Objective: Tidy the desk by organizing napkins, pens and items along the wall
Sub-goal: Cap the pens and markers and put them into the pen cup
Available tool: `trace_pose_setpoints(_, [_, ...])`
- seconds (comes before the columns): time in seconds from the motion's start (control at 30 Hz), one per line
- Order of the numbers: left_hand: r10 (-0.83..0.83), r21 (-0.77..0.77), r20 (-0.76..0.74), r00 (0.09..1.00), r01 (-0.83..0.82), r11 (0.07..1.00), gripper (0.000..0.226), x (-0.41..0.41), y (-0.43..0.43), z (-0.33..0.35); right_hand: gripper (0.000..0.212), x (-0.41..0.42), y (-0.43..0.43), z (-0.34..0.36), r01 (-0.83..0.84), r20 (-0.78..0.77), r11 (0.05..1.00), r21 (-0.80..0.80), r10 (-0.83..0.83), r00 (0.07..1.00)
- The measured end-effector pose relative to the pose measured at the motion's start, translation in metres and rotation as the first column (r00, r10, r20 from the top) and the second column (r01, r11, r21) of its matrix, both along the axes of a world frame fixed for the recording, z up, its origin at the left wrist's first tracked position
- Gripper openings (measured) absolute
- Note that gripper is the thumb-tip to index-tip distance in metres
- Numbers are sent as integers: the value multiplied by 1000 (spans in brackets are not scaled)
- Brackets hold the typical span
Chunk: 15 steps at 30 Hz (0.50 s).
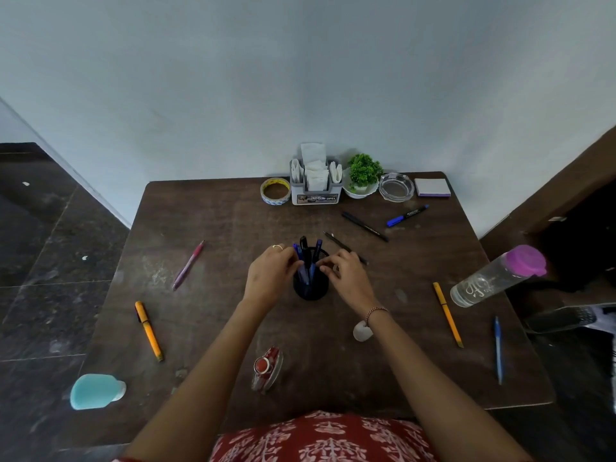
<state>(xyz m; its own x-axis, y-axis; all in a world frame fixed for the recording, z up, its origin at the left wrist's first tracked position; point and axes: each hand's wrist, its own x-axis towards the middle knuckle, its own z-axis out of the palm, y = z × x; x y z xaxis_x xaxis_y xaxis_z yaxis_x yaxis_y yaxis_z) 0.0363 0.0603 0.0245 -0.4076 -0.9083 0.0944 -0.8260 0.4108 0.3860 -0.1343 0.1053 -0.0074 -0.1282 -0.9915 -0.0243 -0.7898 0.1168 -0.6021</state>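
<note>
both grips (270, 277) (346, 275) around pen cup (310, 290)

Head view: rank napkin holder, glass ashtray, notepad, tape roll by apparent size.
1. napkin holder, clearly largest.
2-4. glass ashtray, notepad and tape roll look about alike; not ranking them.
All sit by the wall, so distance barely skews it.

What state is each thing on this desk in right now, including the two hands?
pen cup: upright, several pens inside.
left hand: fingers curled at those pens, grip unclear.
right hand: fingers curled at the cup's rim, grip unclear.
napkin holder: upright, stuffed with napkins.
glass ashtray: empty.
water bottle: purple lid shut.
turquoise bottle: lying on its side.
orange pen: lying loose on the desk.
</note>
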Motion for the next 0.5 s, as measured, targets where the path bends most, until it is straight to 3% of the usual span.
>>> trace_pose_setpoints(0.5, [65,-20,174,983,-63,998,25,-13,11,-7,21,-2,11,1,-2,-67,999,-46,-1,998])
